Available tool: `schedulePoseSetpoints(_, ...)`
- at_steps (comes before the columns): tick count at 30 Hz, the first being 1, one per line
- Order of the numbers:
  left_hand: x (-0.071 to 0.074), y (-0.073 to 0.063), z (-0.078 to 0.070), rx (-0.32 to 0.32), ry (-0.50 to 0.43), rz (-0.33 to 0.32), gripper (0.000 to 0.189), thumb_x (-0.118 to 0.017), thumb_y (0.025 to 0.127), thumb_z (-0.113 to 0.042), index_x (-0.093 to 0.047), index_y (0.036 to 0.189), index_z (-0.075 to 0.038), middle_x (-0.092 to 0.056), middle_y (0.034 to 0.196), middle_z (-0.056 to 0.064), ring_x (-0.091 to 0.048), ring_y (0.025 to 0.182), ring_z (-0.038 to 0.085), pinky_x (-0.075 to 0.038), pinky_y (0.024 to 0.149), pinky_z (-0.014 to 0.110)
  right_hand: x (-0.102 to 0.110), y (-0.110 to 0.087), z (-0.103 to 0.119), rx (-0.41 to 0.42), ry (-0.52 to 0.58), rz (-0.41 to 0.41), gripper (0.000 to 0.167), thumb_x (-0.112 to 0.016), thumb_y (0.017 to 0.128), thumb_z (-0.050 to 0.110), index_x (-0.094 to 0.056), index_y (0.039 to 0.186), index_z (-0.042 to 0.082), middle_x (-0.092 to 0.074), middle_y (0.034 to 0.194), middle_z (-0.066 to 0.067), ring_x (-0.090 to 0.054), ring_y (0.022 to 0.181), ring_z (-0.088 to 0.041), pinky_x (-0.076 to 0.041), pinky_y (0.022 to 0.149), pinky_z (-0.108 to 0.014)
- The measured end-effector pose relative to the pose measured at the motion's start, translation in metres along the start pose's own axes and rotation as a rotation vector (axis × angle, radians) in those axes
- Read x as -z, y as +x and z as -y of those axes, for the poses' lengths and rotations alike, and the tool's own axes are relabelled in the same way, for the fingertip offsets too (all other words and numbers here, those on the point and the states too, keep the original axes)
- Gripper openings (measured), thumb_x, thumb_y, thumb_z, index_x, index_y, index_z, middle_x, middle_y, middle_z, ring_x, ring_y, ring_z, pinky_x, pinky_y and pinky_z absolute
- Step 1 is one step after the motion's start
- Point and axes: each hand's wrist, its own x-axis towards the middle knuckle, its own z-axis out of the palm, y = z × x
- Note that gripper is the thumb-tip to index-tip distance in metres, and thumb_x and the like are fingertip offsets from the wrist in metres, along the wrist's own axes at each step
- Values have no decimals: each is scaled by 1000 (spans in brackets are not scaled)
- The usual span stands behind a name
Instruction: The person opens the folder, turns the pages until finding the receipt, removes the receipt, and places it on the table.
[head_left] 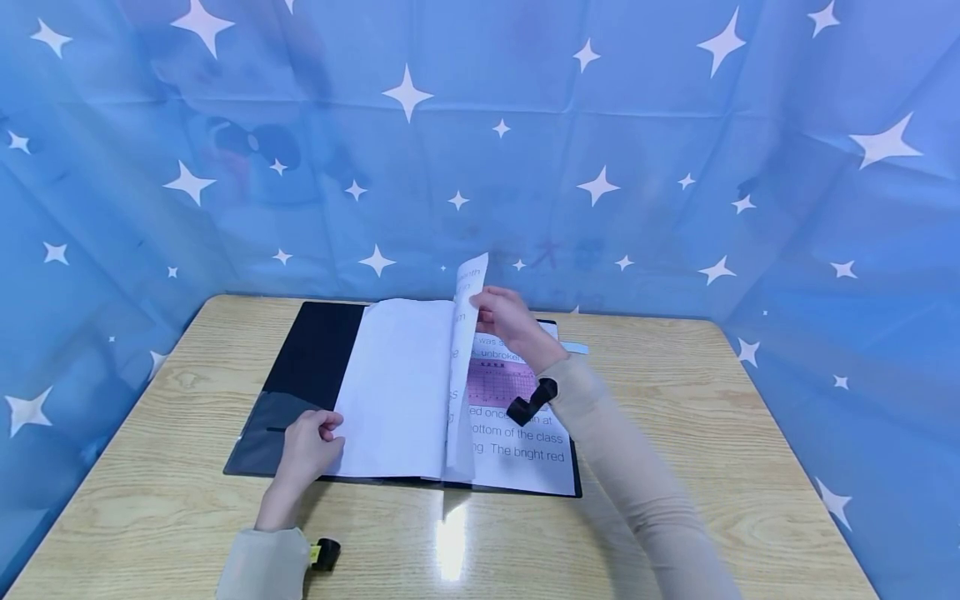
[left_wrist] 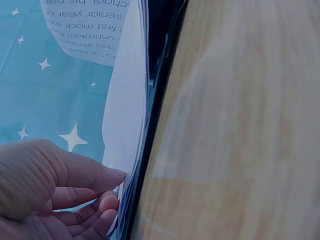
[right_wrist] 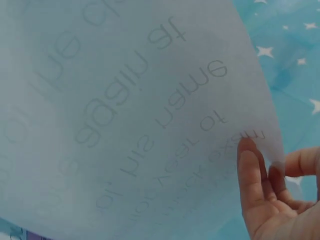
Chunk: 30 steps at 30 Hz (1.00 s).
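Note:
A black folder [head_left: 324, 337] of printed pages lies spread on the table. One sheet [head_left: 463, 358] stands nearly upright at the fold, its faint print showing through from the other side. My right hand [head_left: 510, 323] pinches this sheet near its upper outer edge, thumb on one side and fingers on the other in the right wrist view. At the lower left, my left hand [head_left: 309, 446] holds the outer edge of the blank white left-hand pages [head_left: 393, 383] between thumb and curled fingers [left_wrist: 107, 204]. The right-hand page [head_left: 517, 467] carries large text and a pink grid picture [head_left: 498, 382], partly covered by my right arm.
The wooden table [head_left: 675, 400] reaches out on both sides of the folder. A blue curtain [head_left: 480, 150] with white stars hangs behind it and along the sides. A light blue tab [head_left: 575, 347] sticks out past the folder's right edge.

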Motion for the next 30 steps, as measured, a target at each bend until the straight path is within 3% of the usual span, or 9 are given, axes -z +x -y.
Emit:
schedulePoseSetpoints(12,1,0,-1,-18,7,-7,20,-66,74,6,-64,93,9,-53,79,12,-49,72,23,-44,66,36,-26,7,-5,-6,80,-3,37,-48,91,2,-48,126,-8,-61,88,-8,-62,75,-16,-52,74,-29)
schedulePoseSetpoints(19,1,0,-1,-14,7,-9,19,-66,74,6,-64,92,8,-53,78,12,-49,72,23,-44,67,36,-38,12,-11,-19,141,-3,39,-49,89,-1,-48,128,-8,-61,86,-10,-62,72,-17,-53,68,-27)
schedulePoseSetpoints(30,2,-1,0,-34,-15,-16,16,-64,78,4,-66,93,7,-56,81,12,-51,71,22,-45,64,31,-54,15,-18,-57,140,7,32,-50,90,-1,-51,121,-7,-61,88,-10,-63,74,-18,-53,67,-25)
